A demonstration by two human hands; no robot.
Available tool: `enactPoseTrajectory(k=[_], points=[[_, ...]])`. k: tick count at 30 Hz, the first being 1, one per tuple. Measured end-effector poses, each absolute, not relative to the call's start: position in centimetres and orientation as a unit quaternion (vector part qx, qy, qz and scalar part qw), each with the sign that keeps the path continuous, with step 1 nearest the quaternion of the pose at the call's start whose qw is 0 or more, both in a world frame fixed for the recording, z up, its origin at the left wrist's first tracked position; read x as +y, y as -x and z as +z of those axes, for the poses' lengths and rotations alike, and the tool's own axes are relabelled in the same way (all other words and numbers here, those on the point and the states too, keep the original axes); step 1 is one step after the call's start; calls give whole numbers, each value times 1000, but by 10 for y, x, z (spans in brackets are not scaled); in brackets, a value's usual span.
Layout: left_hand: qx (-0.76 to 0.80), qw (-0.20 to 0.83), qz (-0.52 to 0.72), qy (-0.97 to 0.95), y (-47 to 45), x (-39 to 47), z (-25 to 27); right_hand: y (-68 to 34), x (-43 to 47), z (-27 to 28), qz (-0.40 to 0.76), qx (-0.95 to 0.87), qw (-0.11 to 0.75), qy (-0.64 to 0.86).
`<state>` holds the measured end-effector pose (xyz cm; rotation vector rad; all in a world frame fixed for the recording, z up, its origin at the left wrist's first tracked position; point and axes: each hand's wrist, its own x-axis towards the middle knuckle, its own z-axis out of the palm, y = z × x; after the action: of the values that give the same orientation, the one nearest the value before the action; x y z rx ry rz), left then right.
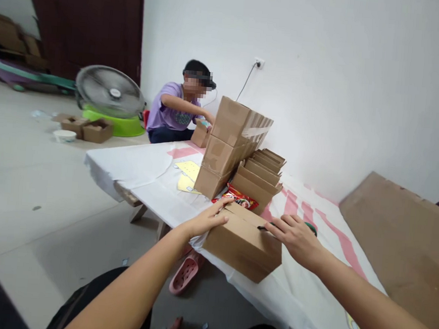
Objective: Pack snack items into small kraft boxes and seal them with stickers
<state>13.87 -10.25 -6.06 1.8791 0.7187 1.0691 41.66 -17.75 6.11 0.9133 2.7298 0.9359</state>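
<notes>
A closed cardboard box (244, 240) sits at the near edge of the cloth-covered table, its top flaps folded together. My left hand (209, 219) grips the box's left end, with the thumb on top and the fingers over the far edge. In my right hand (293, 236), over the box's right side, is a slim tool with a dark tip (262, 228) and a green loop (312, 228). My fingers hide most of it, so its kind is unclear. A red snack packet (239, 197) lies just behind the box, in front of a row of open boxes (258, 183).
Stacked taped boxes (224, 144) stand on the white-and-pink table cloth (143, 171). Beyond them a person in purple (166, 109) handles a small box (200, 134). A fan (111, 92) stands on the floor at left; a large cardboard sheet (399, 239) leans at right.
</notes>
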Motion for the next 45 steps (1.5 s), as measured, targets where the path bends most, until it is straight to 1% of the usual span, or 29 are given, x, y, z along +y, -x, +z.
enactPoseTrajectory(k=[8, 11, 14, 16, 19, 21, 23, 25, 27, 31, 34, 38, 41, 45], points=[[284, 384, 430, -766, -144, -100, -63, -461, -202, 55, 302, 889, 29, -344], [291, 382, 436, -761, -145, -99, -64, -485, -205, 45, 262, 880, -14, -396], [300, 380, 440, -756, -146, -100, -64, -517, -208, 15, 204, 841, -86, -494], [302, 379, 441, -755, -146, -101, -64, -537, -212, -16, 138, 806, -113, -564], [302, 385, 440, -753, -147, -101, -64, -558, -220, -68, 36, 775, -86, -626], [305, 391, 438, -750, -146, -100, -65, -564, -225, -94, 2, 763, -63, -643], [305, 395, 436, -749, -145, -99, -67, -566, -226, -106, -10, 755, -48, -653], [301, 396, 433, -751, -145, -98, -66, -564, -223, -101, -14, 756, -44, -654], [299, 394, 432, -754, -144, -100, -64, -557, -217, -82, -7, 765, -74, -640], [301, 393, 418, -762, -147, -106, -55, -523, -206, -28, 42, 774, -232, -588], [313, 363, 427, -767, -149, -110, -52, -490, -200, 3, 52, 804, -296, -513], [360, 301, 482, -740, -151, -111, -54, -455, -190, 21, 35, 847, -310, -431], [387, 270, 487, -735, -152, -111, -52, -443, -184, 23, 24, 866, -289, -407], [364, 253, 488, -752, -155, -111, -48, -437, -182, 24, 22, 877, -264, -402]])
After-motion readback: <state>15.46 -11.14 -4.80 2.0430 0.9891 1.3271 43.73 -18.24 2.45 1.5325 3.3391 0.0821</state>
